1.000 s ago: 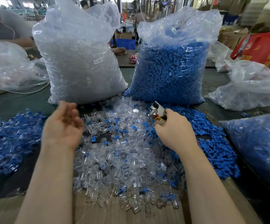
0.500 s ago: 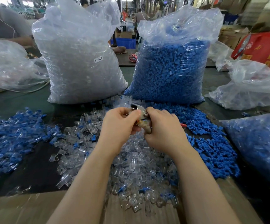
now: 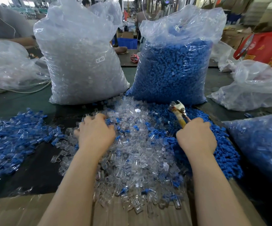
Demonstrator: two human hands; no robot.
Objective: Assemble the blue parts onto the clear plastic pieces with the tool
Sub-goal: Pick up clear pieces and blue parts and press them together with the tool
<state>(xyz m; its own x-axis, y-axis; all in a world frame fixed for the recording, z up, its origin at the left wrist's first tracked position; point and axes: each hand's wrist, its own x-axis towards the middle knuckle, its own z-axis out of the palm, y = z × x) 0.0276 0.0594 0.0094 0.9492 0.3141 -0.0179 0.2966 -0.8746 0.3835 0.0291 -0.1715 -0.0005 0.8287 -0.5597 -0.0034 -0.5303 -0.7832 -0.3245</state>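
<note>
Nearest us, our left hand (image 3: 96,134) lies palm-down on the clear pieces (image 3: 137,160), fingers loosely curled into the pile. At three o'clock our right hand (image 3: 196,139) grips the tool (image 3: 178,111), its head up. Blue parts (image 3: 221,152) heap beneath it. At twelve o'clock stand two bags (image 3: 172,70).

Two full bags stood side by side at the back of the tabletop (image 3: 14,103), the clear-piece bag (image 3: 81,62) left of the blue-part bag (image 3: 172,70). Before them lay a loose pile (image 3: 137,152) of pieces, with the tool (image 3: 178,112) raised over its right edge.
</note>
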